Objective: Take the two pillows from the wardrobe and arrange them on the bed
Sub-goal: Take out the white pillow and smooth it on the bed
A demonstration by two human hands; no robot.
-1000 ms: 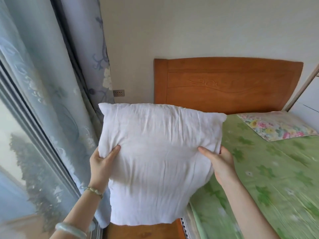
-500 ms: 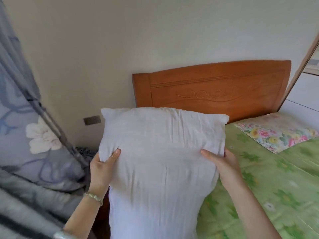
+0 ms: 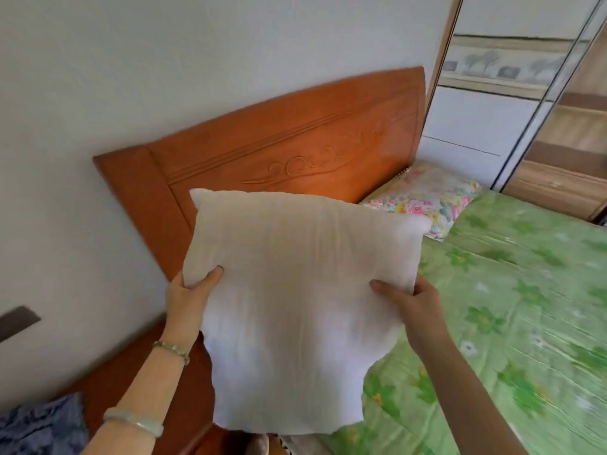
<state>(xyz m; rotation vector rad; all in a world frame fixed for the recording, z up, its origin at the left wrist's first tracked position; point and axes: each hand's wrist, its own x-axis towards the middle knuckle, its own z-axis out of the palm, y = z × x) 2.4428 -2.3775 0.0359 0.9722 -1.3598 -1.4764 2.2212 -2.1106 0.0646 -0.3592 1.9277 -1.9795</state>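
Here, head view: gripping the white pillow (image 3: 295,290) by both side edges, left hand (image 3: 188,298) and right hand (image 3: 417,305) each with thumb pressed across the front face and fingers hidden behind, forearms stretched forward. Held upright over the left edge of the bed (image 3: 525,310), before the headboard (image 3: 295,149). Lying flat at the bed's far corner by the wardrobe (image 3: 486,126): the floral pillow (image 3: 427,195).

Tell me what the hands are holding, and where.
The plain white fabric pillow: left hand grips its left edge, right hand its right edge.
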